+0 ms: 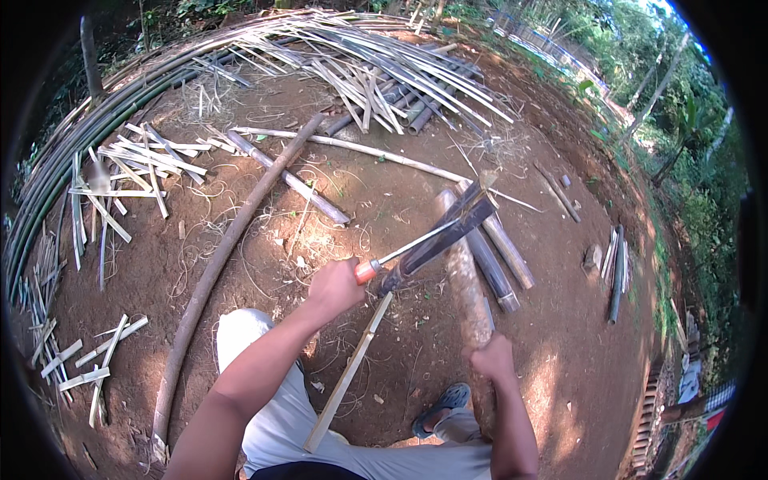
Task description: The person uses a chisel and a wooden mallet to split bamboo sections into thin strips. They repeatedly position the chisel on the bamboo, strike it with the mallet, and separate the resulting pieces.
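Note:
My left hand [336, 286] is closed round the orange handle of a machete [366, 270]. Its blade runs up and to the right, against a dark bamboo piece [424, 254]; how deep it sits in the bamboo I cannot tell. In my right hand [492, 358] is a thick, mottled wooden stick [466, 292], gripped toward its near end. The stick's far part passes beneath or beside the bamboo. A pale split bamboo strip [352, 372] slants between my legs, its lower end at my trousers.
Two short bamboo poles [492, 268] lie just beyond the stick. A long curved pole [240, 224] crosses the ground at left. Split strips [148, 164] are scattered farther left; a big bamboo pile [376, 60] lies at the back. A small bundle [616, 264] is at right.

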A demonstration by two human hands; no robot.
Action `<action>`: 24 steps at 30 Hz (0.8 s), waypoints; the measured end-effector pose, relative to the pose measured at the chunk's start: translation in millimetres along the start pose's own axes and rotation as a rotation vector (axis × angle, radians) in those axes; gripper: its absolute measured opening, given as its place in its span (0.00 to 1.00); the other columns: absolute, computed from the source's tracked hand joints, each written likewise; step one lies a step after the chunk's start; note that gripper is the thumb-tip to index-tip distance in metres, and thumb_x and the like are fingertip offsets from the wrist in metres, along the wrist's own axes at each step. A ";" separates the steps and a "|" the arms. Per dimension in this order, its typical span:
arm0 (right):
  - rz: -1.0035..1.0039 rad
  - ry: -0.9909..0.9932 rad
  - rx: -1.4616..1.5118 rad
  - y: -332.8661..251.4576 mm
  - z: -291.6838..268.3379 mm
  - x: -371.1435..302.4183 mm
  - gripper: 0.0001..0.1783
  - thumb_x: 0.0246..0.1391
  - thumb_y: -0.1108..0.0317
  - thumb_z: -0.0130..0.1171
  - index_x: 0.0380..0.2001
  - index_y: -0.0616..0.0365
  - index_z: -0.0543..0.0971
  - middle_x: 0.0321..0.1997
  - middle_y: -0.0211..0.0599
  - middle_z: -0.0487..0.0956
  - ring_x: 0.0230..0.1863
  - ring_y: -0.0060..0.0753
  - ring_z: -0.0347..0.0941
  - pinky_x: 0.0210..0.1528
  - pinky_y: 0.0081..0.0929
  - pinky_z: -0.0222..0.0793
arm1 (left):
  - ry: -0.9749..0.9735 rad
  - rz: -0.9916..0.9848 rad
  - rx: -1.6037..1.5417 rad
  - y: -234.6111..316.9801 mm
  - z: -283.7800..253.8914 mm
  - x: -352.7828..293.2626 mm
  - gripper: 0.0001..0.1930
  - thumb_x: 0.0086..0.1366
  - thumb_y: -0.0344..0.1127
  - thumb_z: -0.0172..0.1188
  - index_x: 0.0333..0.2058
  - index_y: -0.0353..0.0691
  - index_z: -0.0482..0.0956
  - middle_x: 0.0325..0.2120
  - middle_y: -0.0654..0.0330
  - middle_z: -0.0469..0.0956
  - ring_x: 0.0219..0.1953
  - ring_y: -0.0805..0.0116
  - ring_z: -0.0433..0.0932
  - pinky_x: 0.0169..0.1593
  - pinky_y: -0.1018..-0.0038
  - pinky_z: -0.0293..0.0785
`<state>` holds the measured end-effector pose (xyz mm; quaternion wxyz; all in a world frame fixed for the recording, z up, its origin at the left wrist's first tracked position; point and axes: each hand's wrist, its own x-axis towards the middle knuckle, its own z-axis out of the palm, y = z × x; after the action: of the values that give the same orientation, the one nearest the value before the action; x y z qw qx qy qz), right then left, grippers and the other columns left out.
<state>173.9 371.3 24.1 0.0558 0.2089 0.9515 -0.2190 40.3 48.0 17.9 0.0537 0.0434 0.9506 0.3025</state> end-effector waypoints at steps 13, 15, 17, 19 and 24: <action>-0.231 0.698 0.694 -43.0 -86.2 -34.7 0.25 0.48 0.72 0.73 0.48 0.69 0.75 0.40 0.42 0.82 0.40 0.34 0.80 0.47 0.31 0.75 | 0.005 0.020 -0.077 -19.6 3.6 2.8 0.11 0.54 0.35 0.65 0.35 0.38 0.80 0.28 0.42 0.83 0.35 0.42 0.83 0.43 0.52 0.79; -0.360 0.915 0.705 -57.6 -100.0 -30.5 0.24 0.51 0.71 0.73 0.48 0.67 0.74 0.38 0.40 0.82 0.38 0.34 0.80 0.47 0.32 0.76 | 0.019 0.027 -0.077 -20.6 5.1 2.8 0.09 0.54 0.34 0.64 0.34 0.39 0.80 0.27 0.41 0.82 0.34 0.40 0.82 0.42 0.51 0.77; -0.382 1.025 0.745 -76.5 -101.3 -30.2 0.24 0.52 0.72 0.72 0.49 0.67 0.73 0.40 0.41 0.82 0.40 0.33 0.80 0.47 0.32 0.76 | 0.025 0.035 -0.096 -15.7 1.7 0.3 0.08 0.55 0.33 0.64 0.34 0.39 0.80 0.27 0.40 0.81 0.35 0.38 0.81 0.42 0.50 0.76; -0.370 0.871 0.726 -86.3 -77.2 -22.5 0.30 0.50 0.77 0.70 0.54 0.69 0.69 0.50 0.45 0.78 0.51 0.36 0.77 0.55 0.31 0.72 | 0.022 0.041 -0.070 -10.4 -1.7 -0.3 0.08 0.55 0.33 0.64 0.33 0.39 0.80 0.27 0.41 0.81 0.35 0.38 0.81 0.42 0.51 0.76; -0.061 0.222 0.465 -51.1 -1.5 -3.0 0.35 0.39 0.64 0.73 0.50 0.69 0.73 0.42 0.60 0.83 0.45 0.55 0.83 0.49 0.39 0.77 | -0.054 0.029 0.131 2.0 -27.5 -3.2 0.09 0.55 0.34 0.63 0.35 0.38 0.82 0.29 0.42 0.83 0.37 0.40 0.83 0.44 0.51 0.79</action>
<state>155.1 329.1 46.1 -0.1053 0.2099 0.8818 -0.4090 40.1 33.6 41.6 0.0719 0.0686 0.9659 0.2393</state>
